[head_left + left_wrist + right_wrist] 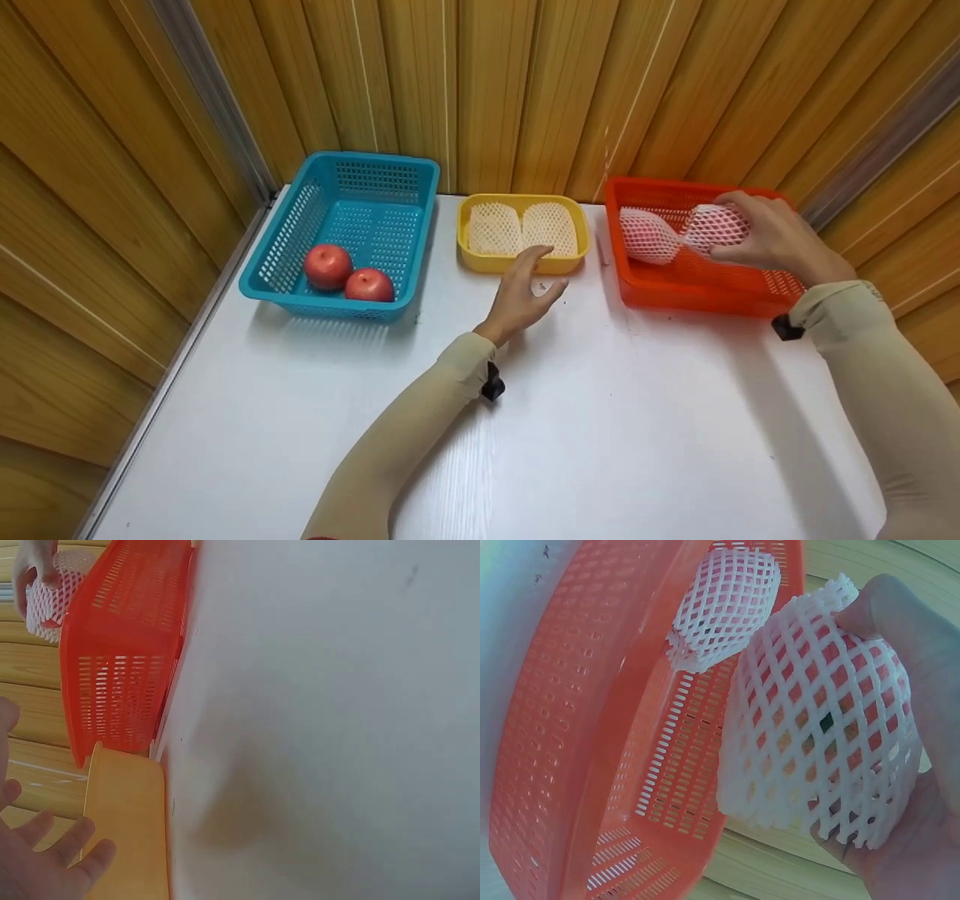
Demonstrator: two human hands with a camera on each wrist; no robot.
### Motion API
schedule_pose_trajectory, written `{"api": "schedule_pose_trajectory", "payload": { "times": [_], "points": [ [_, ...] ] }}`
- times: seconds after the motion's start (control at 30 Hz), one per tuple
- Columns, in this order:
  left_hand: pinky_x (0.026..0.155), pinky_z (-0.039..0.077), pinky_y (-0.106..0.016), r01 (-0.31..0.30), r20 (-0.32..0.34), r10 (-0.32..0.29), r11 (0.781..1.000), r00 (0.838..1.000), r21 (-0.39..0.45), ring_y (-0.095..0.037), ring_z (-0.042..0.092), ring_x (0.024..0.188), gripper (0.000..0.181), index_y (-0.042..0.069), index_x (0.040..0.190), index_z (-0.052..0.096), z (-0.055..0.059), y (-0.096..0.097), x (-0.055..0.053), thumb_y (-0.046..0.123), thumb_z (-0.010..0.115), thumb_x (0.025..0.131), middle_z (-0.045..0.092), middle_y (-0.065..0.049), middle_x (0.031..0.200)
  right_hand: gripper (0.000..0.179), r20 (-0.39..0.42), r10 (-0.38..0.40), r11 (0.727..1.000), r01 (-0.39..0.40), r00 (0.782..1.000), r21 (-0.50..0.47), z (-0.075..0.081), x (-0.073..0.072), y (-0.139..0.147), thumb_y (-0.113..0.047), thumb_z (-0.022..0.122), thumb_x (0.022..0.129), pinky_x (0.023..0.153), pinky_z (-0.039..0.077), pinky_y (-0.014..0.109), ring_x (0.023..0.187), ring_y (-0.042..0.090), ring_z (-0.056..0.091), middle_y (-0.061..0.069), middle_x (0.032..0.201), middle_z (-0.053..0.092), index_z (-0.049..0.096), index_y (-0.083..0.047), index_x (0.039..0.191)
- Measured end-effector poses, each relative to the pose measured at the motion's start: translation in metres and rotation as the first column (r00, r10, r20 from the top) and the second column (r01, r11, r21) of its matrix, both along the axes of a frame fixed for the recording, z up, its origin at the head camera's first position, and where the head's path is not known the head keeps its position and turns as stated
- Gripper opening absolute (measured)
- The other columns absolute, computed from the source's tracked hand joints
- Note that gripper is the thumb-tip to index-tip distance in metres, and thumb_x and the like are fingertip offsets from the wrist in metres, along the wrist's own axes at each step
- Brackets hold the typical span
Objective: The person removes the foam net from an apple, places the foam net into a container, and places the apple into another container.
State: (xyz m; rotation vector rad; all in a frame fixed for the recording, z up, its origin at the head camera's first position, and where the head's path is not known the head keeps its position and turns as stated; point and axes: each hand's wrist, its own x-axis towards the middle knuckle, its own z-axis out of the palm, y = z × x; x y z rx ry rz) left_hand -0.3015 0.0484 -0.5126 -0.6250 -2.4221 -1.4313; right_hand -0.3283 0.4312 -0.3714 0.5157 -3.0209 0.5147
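My right hand (776,236) grips an apple in a white foam net sleeve (817,720) over the red basket (690,289). Thumb and fingers lie on either side of it, and red skin shows through the mesh. A second netted apple (646,236) lies in that basket, at its left end. My left hand (517,296) is held over the front of the yellow container (484,262), thumb and fingers spread, with nothing in it. Two white foam net sleeves (495,227) lie flat side by side inside the container.
A blue basket (251,285) stands on the left with two bare red apples (328,266) near its front. All three containers sit on a white table (570,420), along a wood-panelled wall (495,90) at the back.
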Motion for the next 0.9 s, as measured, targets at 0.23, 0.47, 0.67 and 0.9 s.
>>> {"api": "schedule_pose_trajectory", "payload": {
  "times": [0.23, 0.47, 0.67, 0.9],
  "points": [
    [0.112, 0.041, -0.027, -0.003, -0.031, 0.003, 1.000, 1.000, 0.013, -0.022, 0.052, 0.136, 0.058, 0.007, 0.145, 0.052, 0.000, -0.018, 0.002, 0.028, 0.075, 0.095, 0.053, -0.007, 0.147, 0.077, -0.023, 0.020, 1.000, -0.020, 1.000, 0.009, -0.002, 0.005, -0.004, -0.039, 0.085, 0.083, 0.081, 0.050, 0.057, 0.104, 0.038, 0.051, 0.017, 0.122, 0.059, 0.048, -0.010, 0.145],
    [0.114, 0.040, -0.031, -0.034, -0.034, 0.034, 0.999, 0.999, 0.007, -0.018, 0.049, 0.138, 0.057, 0.008, 0.144, 0.053, -0.002, -0.036, 0.005, 0.026, 0.075, 0.095, 0.054, -0.007, 0.147, 0.075, -0.065, 0.042, 0.999, -0.041, 0.997, 0.013, -0.005, 0.008, -0.012, -0.034, 0.086, 0.081, 0.079, 0.046, 0.054, 0.103, 0.037, 0.050, 0.016, 0.120, 0.060, 0.051, -0.010, 0.143],
    [0.117, 0.037, -0.034, -0.036, -0.036, 0.036, 0.999, 0.999, 0.002, -0.020, 0.047, 0.141, 0.057, 0.005, 0.145, 0.052, -0.003, -0.049, 0.007, 0.024, 0.074, 0.095, 0.054, -0.009, 0.148, 0.076, -0.053, 0.023, 1.000, -0.024, 0.998, -0.015, -0.008, 0.014, -0.016, -0.032, 0.086, 0.081, 0.087, 0.043, 0.062, 0.114, 0.044, 0.045, 0.019, 0.126, 0.058, 0.050, -0.012, 0.144],
    [0.117, 0.038, -0.033, -0.058, -0.028, 0.057, 0.998, 0.998, -0.025, -0.020, 0.048, 0.140, 0.058, 0.006, 0.145, 0.052, -0.002, -0.064, 0.009, 0.026, 0.074, 0.096, 0.054, -0.008, 0.147, 0.081, -0.041, 0.024, 0.999, -0.026, 0.999, -0.044, -0.008, 0.020, -0.020, -0.033, 0.088, 0.079, 0.094, 0.039, 0.067, 0.118, 0.045, 0.043, 0.019, 0.134, 0.055, 0.049, -0.013, 0.146]
  ]
}}
